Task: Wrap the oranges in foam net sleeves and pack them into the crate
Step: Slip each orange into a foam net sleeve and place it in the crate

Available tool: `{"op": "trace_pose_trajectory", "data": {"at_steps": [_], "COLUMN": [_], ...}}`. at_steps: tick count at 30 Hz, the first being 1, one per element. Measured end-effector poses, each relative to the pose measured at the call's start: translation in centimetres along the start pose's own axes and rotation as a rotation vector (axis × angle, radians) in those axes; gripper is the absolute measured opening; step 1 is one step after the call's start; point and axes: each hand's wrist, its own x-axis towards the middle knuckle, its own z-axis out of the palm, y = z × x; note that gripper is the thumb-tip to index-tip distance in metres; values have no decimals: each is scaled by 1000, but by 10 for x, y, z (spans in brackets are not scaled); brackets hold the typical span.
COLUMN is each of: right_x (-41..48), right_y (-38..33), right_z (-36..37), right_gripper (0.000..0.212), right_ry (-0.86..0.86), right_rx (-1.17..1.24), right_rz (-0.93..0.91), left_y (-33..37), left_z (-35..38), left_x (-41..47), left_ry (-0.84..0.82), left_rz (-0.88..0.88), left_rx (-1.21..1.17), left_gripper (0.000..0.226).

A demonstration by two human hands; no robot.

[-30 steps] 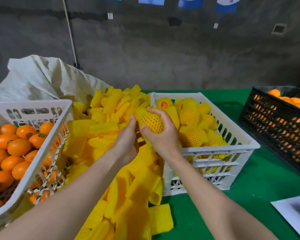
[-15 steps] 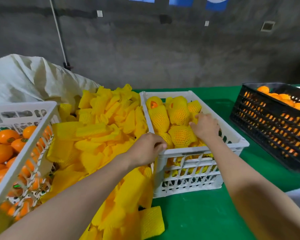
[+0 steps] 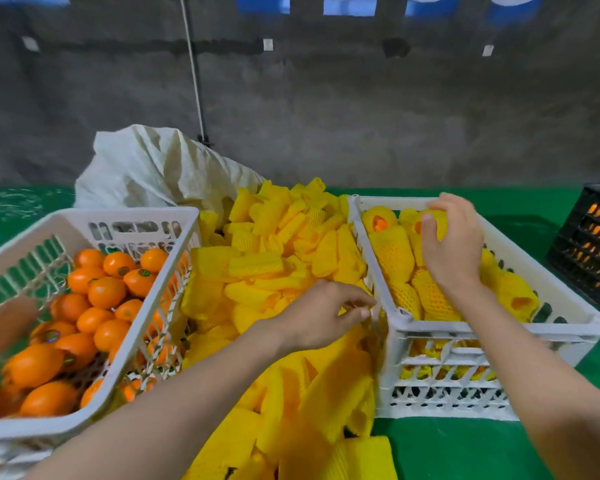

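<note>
Over crate (image 3: 499, 328), right hand (image 3: 451, 249) grips wrapped orange (image 3: 438, 223); left hand (image 3: 323, 314) loose.

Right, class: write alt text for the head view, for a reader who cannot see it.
A right hand curls over a wrapped orange in a white crate, while the left hand reaches into a pile of yellow sleeves beside it. Bare oranges fill a basket on the left.
</note>
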Motion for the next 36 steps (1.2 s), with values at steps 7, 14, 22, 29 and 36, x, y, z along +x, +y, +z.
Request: {"op": "trace_pose_trajectory", "data": {"at_steps": [7,14,22,29,36], "right_x": [-30,-80,-80,-83,-109], "right_y": [-148,-265,-320,-326,-325], "right_z": [86,223,370,442,454], "right_gripper": [16,23,65,96,95], "right_ry": [-299,-861,-1434,-1586,-1649], "right_rx": [371,365,-108,-348,-256], "right_rz": [-265,-336,-311,-219,-207], "left_y": [-61,-188,-358,-429,-435], "left_z": [-110,-192,-213,-194,-185], "left_x": [-70,-167,-199,-194,-198], "left_ry": [323,429,-28,-134,-46], "left_rz": [-226,-670,-1034,-1040,-992], "left_rx": [27,305,530,434,484], "left_gripper": [20,32,56,74,66]}}
